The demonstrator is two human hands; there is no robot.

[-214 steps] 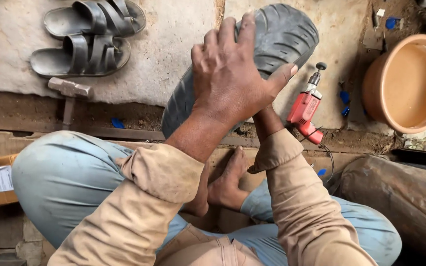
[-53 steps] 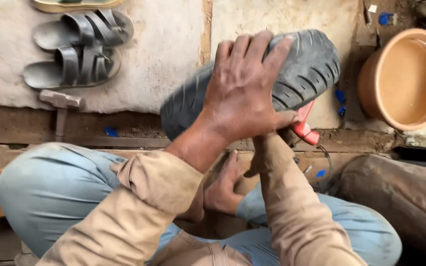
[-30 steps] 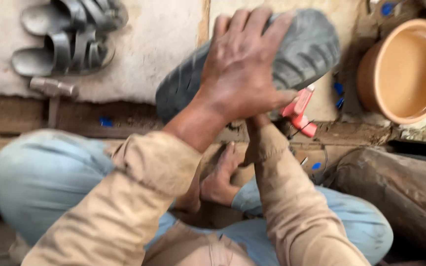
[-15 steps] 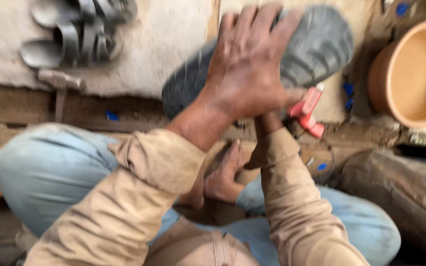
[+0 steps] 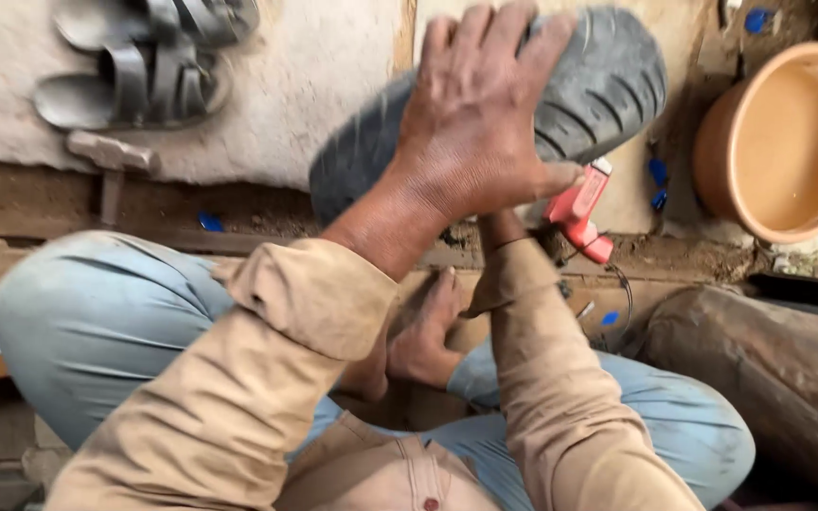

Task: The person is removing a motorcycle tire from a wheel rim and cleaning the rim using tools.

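Note:
A dark grey rubber tyre [image 5: 608,85] with a grooved tread is held tilted above the ground in front of me. My left hand [image 5: 475,123] lies over its near side, fingers spread across the tread and thumb hooked under the edge. My right forearm in a tan sleeve rises beneath it. Only the right wrist [image 5: 502,227] shows, because the hand itself is hidden behind my left hand and the tyre. A bare foot [image 5: 423,331] rests between my knees below.
A red hand tool [image 5: 579,208] lies under the tyre's right end. An orange clay bowl [image 5: 778,132] stands at the right, grey sandals [image 5: 134,66] and a hammer [image 5: 106,161] at the upper left, and a dark log-like thing [image 5: 759,369] at the lower right.
The tyre has swung from pointing away to lying more crosswise, so its tread faces up. My left hand stays on it, and the view has shifted slightly.

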